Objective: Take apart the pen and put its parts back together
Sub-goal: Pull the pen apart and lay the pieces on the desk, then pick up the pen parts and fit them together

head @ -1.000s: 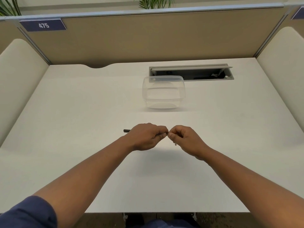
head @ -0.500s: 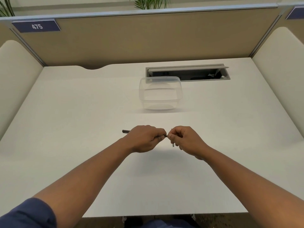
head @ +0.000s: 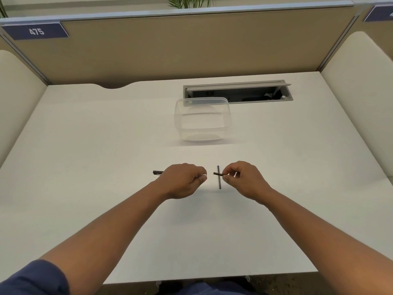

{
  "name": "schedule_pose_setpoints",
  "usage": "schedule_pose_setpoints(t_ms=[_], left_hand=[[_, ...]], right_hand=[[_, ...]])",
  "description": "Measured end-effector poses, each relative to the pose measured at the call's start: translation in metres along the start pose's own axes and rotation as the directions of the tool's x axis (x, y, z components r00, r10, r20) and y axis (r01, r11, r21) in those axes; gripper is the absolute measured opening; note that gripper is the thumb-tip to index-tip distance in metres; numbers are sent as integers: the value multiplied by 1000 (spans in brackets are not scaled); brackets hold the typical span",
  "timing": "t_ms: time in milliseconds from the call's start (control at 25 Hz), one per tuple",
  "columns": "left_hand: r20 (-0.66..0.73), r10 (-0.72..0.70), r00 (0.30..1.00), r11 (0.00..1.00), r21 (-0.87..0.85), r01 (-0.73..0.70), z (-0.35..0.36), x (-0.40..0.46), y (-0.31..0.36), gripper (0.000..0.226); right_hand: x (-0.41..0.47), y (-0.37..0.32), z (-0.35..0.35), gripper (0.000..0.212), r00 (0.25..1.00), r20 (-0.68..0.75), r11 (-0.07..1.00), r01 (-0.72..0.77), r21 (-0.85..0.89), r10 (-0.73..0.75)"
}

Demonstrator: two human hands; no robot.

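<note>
My left hand is closed around the dark pen barrel, whose end sticks out to the left of my fist. My right hand pinches a small dark pen piece between thumb and fingertips, its tip pointing left toward the left hand. A thin grey rod-like part lies on the white desk between my hands, pointing away from me, just under the pinched piece. A gap separates the two hands.
A clear plastic container stands on the desk beyond my hands. Behind it is an open cable hatch. Tan partitions and cream side panels enclose the desk on three sides.
My hands, touching at the fingertips before, have pulled apart. The right hand drew a small piece away from the barrel. The grey rod on the desk shows between them now.
</note>
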State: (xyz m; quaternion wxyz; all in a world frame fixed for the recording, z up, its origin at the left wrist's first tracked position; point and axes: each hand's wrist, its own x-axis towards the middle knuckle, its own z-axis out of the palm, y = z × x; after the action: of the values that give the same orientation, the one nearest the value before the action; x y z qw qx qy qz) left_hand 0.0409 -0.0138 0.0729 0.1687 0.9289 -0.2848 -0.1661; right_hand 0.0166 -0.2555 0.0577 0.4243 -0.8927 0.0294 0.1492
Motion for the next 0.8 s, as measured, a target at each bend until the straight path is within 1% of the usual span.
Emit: schedule_pose_setpoints(t_ms=[120, 240, 400, 560, 800], left_hand=[[7, 14, 1000, 1000, -28, -13, 4, -1, -2, 32], [-21, 42, 999, 996, -78, -43, 10, -3, -3, 22], [-65, 43, 997, 997, -68, -48, 14, -2, -3, 28], [-65, 55, 996, 997, -50, -58, 15, -2, -1, 30], [-57, 47, 997, 998, -42, -49, 15, -5, -6, 31]], right_hand=[[4, 18, 3, 9, 987, -89, 990, -129, 64, 134], [9, 31, 7, 9, 965, -141, 974, -218, 53, 223], [18, 40, 14, 7, 927, -177, 944, -325, 62, 331], [27, 44, 20, 10, 902, -180, 920, -384, 79, 392], [32, 42, 26, 9, 880, -191, 901, -424, 98, 435]])
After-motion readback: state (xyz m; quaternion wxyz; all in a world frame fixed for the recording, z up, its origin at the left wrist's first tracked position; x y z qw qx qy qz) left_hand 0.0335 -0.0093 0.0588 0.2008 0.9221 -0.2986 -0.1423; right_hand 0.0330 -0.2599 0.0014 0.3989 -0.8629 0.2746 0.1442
